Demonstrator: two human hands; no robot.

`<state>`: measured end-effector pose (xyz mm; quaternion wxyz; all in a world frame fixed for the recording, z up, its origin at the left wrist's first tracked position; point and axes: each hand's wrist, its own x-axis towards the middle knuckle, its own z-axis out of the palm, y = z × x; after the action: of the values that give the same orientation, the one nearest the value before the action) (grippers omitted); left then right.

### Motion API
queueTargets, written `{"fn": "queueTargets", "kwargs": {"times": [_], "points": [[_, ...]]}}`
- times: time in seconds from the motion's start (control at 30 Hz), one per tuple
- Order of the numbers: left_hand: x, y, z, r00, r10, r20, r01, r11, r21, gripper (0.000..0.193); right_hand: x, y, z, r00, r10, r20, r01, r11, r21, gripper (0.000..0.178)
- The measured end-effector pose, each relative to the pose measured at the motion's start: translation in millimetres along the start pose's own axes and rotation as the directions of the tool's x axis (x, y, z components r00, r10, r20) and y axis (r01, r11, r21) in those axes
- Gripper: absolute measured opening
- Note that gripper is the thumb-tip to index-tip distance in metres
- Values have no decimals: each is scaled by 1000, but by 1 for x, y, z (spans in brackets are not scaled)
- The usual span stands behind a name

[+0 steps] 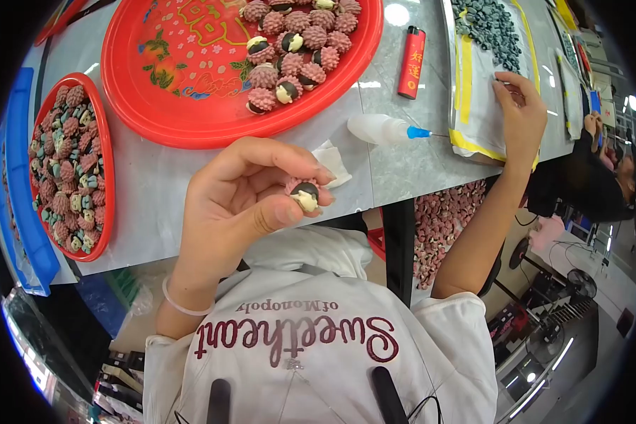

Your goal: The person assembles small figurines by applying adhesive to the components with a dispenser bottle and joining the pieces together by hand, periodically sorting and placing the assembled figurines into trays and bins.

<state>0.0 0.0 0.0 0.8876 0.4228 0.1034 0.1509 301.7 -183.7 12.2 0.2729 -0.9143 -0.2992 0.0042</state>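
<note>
My left hand (251,194) is closed in a pinch around a small pink ridged figurine (304,193) with a dark band and a cream-coloured piece on its front. Over at the right, my right hand (521,106) is at the white-lined tray (482,113), thumb and fingertips drawn together above the lining. Whatever lies between those fingertips, if anything, is too small to make out. Small dark green pieces (489,32) are heaped in the far part of that tray. Between my hands lies a white squeeze bottle (378,130) with a blue needle tip (418,132), pointing toward the tray.
A big round red tray (184,127) holds several similar figurines (290,60). A smaller red tray (108,212) full of figurines stands left, beside a blue bin (39,261). A red lighter (412,63) and crumpled tissue (333,164) lie on the table. Pink pieces (438,226) fill an area below the table edge.
</note>
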Motion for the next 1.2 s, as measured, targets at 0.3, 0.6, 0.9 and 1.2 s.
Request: {"fn": "queueTargets", "kwargs": {"times": [0.3,0.6,0.9,1.2], "points": [[-2,0,3,1000,-19,-13,18,995,-94,27,-62,-68,-10,985,50,-163,42,856,515,18],[-6,3,13,995,-45,-84,38,996,-84,40,-110,-120,0,980,-175,96,35,625,780,26],[-14,5,13,992,-16,-127,11,999,-42,40,-113,-158,31,812,-580,73,275,490,827,24],[-15,6,14,988,-26,-149,23,1000,-17,42,-123,-166,31,883,-464,72,212,531,821,28]]}}
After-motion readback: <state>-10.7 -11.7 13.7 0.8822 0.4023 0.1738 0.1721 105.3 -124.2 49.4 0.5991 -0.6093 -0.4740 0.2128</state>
